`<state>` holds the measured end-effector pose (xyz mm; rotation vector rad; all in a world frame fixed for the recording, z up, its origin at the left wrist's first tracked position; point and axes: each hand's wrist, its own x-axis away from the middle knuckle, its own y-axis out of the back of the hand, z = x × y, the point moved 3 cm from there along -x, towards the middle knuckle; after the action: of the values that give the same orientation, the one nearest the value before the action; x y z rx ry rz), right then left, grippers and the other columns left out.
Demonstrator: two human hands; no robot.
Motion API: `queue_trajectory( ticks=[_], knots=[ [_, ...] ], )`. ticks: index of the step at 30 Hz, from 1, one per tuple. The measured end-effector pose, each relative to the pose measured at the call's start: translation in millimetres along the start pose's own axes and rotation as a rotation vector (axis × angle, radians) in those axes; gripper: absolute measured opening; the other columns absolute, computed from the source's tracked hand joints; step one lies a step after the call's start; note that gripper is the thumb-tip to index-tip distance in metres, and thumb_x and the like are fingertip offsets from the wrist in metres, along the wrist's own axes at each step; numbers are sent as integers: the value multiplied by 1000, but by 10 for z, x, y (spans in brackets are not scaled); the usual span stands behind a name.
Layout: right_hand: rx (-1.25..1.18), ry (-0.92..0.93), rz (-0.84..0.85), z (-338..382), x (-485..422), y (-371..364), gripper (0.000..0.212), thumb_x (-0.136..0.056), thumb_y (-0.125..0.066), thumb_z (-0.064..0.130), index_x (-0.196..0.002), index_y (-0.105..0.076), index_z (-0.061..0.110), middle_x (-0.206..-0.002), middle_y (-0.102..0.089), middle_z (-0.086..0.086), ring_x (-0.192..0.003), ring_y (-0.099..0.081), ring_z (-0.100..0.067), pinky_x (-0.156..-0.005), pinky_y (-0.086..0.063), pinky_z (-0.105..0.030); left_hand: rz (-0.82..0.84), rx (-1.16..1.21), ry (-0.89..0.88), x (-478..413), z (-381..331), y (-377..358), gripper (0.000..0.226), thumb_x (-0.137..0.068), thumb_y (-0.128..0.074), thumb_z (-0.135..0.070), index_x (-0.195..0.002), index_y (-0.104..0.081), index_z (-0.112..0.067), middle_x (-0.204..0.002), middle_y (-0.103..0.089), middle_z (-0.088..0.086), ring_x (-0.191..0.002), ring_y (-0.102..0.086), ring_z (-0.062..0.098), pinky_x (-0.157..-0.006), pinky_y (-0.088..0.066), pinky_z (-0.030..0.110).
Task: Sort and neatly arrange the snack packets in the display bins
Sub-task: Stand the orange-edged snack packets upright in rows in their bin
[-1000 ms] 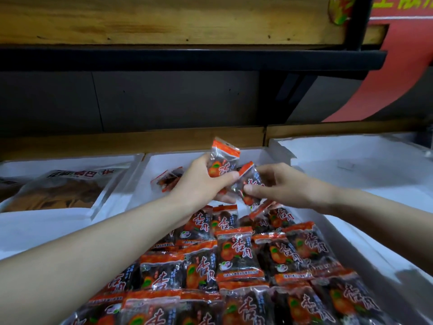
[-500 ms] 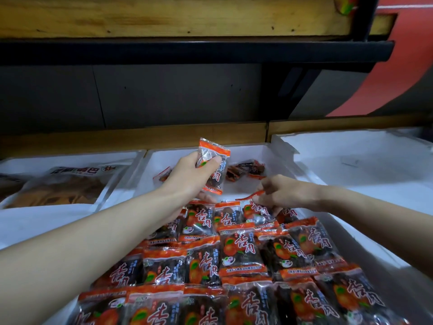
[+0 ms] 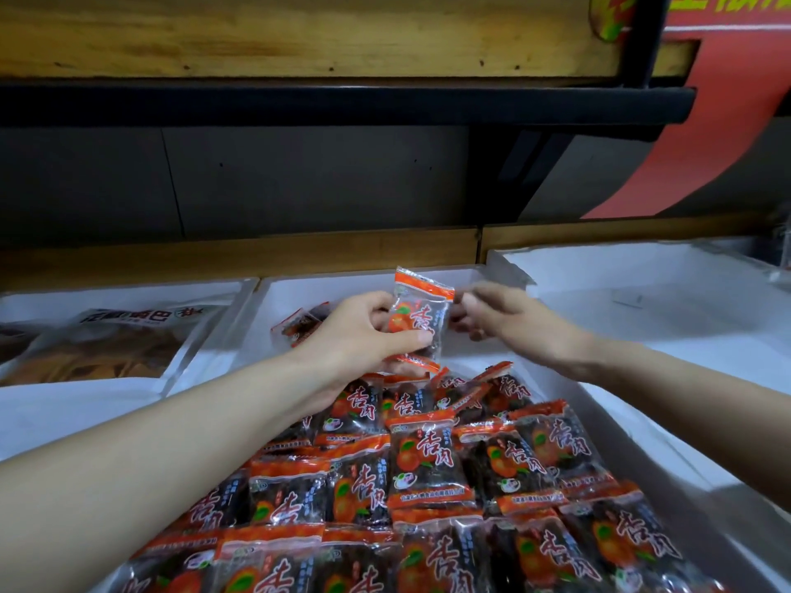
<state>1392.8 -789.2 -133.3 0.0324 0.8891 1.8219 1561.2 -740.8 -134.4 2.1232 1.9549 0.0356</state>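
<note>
My left hand [image 3: 359, 336] holds one snack packet [image 3: 421, 312] upright above the far part of the middle white bin [image 3: 334, 288]. The packet is clear with orange ends, an orange fruit picture and red lettering. My right hand [image 3: 509, 325] is level with it, its curled fingertips at the packet's right edge; what they touch is hidden. Below both hands, matching packets [image 3: 423, 460] lie in overlapping rows that fill the near part of the bin. A few loose packets [image 3: 299, 325] lie at the back left, partly behind my left hand.
The left bin holds a large clear bag of brown snacks [image 3: 128, 336]. The right white bin [image 3: 642, 301] shows only its paper lining. A wooden ledge [image 3: 257, 250] runs behind the bins, and a dark shelf edge [image 3: 342, 104] overhangs above.
My right hand rose from the packet rows to the right edge of the packet in my left hand. The left hand turned that packet face-on and shifted it slightly right.
</note>
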Motion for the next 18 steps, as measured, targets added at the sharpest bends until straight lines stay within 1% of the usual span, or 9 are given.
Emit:
queue_trajectory(
  ticks=[2, 5, 7, 9, 11, 13, 14, 16, 18],
  knots=[
    [-173, 31, -19, 134, 25, 48, 23, -96, -45, 31, -108, -61, 19, -89, -65, 9, -81, -61, 0, -78, -52, -22, 29, -40, -17, -20, -26, -67, 33, -83, -70, -3, -113, -59, -7, -96, -74, 9, -82, -73, 24, -69, -61, 32],
    [-127, 70, -12, 219, 50, 78, 14, -90, -58, 26, -98, -65, 16, -85, -67, 1, -72, -61, -2, -63, -49, -12, 78, -119, -65, -53, -70, -202, 33, -83, -71, -6, -113, -58, -3, -98, -72, 11, -78, -73, 20, -66, -61, 28],
    [-96, 55, -71, 201, 33, 146, 9, -89, -61, 23, -88, -65, 16, -79, -66, 0, -66, -59, -3, -58, -45, -11, 111, -229, -112, -98, -85, -273, 29, -85, -70, -17, -111, -60, -9, -100, -71, 6, -82, -71, 13, -70, -59, 25],
    [-80, 12, -182, 100, -8, 289, 11, -90, -61, 22, -82, -65, 15, -76, -66, -1, -65, -58, -5, -58, -46, -13, 145, -439, -142, -176, -88, -296, 32, -86, -65, -39, -111, -59, -19, -109, -68, -1, -96, -65, 10, -81, -54, 25],
    [6, -47, -232, -47, -60, 424, 19, -90, -62, 23, -80, -65, 7, -79, -69, -11, -69, -62, -16, -67, -51, -29, 195, -681, -110, -271, -52, -290, 51, -88, -54, -52, -127, -53, -20, -125, -59, -2, -110, -56, 10, -91, -46, 24],
    [171, -118, -170, -192, -96, 466, 30, -89, -64, 26, -87, -66, -4, -87, -69, -23, -79, -65, -33, -77, -51, -43, 258, -935, -64, -363, 25, -288, 69, -89, -49, -57, -142, -40, -15, -142, -48, 3, -124, -49, 15, -101, -41, 26],
    [240, -142, -120, -253, -97, 455, 31, -89, -64, 26, -89, -66, -6, -89, -69, -24, -82, -65, -35, -77, -51, -43, 299, -1025, -27, -404, 79, -289, 76, -88, -49, -60, -146, -34, -12, -148, -42, 5, -130, -45, 18, -106, -38, 29],
    [315, -170, -7, -345, -87, 400, 26, -90, -62, 24, -90, -68, -2, -89, -70, -21, -80, -64, -30, -75, -50, -37, 371, -1109, 62, -465, 167, -302, 88, -86, -49, -65, -150, -26, -10, -154, -33, 7, -136, -40, 22, -112, -34, 35],
    [332, -198, 92, -392, -78, 348, 20, -92, -59, 24, -87, -69, 8, -87, -70, -15, -77, -62, -22, -74, -49, -34, 411, -1124, 127, -505, 212, -332, 93, -82, -53, -68, -151, -27, -10, -153, -36, 7, -134, -42, 24, -110, -36, 36]
  ],
)
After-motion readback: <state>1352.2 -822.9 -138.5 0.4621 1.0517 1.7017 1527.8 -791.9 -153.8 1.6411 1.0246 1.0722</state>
